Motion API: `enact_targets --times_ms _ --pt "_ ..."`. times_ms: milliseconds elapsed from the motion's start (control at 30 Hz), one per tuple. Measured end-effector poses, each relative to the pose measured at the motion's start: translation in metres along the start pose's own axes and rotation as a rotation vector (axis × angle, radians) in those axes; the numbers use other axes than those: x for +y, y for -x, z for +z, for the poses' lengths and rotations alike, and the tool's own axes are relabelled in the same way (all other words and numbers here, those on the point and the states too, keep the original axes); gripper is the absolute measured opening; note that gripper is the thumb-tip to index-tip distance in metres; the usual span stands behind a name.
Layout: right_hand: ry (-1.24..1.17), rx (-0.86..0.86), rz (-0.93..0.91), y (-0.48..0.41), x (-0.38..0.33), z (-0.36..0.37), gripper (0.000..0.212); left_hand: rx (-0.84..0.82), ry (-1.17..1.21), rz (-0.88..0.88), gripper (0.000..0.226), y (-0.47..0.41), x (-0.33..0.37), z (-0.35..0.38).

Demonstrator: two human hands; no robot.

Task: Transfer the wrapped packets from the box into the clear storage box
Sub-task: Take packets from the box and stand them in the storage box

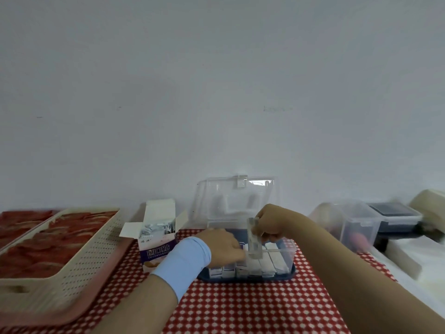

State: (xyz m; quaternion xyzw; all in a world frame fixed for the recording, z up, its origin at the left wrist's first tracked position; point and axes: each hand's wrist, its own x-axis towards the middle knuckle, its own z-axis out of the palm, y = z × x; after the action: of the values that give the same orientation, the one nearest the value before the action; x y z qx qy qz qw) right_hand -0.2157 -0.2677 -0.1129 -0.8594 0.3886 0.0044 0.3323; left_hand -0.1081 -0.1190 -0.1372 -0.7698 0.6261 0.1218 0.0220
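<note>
The clear storage box point(290, 251) sits mid-table on a dark blue base, its lid standing up behind it. White wrapped packets point(269, 261) stand in rows inside. My right hand point(272, 224) is over the box, pinching a clear upright divider piece point(254, 237) that dips into the packets. My left hand point(222, 247), with a light blue wrist sleeve, reaches into the box's left part and its fingers rest on the packets; whether it grips one is hidden. To the left stands an open white and purple cardboard box point(156, 249) with more silver-white packets point(155, 229) inside.
A beige perforated tray point(91, 251) rests on a pink tray at the left. Another clear lidded container point(356, 225) and a dark-lidded box point(395, 213) stand at the right, near white foam pieces point(404, 259). A red checked cloth point(240, 307) covers the table.
</note>
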Motion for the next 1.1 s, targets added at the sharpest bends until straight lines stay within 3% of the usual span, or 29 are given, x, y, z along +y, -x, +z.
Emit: enact_targets --times_ms 200,667,800,933,1033,1100 --pt "0.103 -0.119 0.092 -0.012 -0.004 0.013 0.009 0.015 -0.225 0.046 0.043 -0.004 -0.001 0.005" --pt "0.376 0.0 0.052 -0.019 0.002 0.037 0.039 0.089 -0.223 0.025 0.039 -0.011 -0.006 0.014" --pt "0.394 -0.012 0.063 -0.019 0.001 0.036 0.028 0.061 -0.246 0.029 0.044 -0.011 -0.007 0.014" --pt "0.362 0.015 0.037 -0.016 0.001 0.034 0.032 0.054 -0.176 0.022 0.049 -0.009 -0.007 0.013" --pt "0.321 -0.001 0.067 -0.015 -0.002 0.025 0.015 0.095 -0.068 0.028 0.057 -0.004 -0.009 0.006" --pt "0.323 0.001 0.07 -0.011 -0.008 0.015 0.016 0.146 0.022 0.026 0.06 0.003 -0.011 -0.004"
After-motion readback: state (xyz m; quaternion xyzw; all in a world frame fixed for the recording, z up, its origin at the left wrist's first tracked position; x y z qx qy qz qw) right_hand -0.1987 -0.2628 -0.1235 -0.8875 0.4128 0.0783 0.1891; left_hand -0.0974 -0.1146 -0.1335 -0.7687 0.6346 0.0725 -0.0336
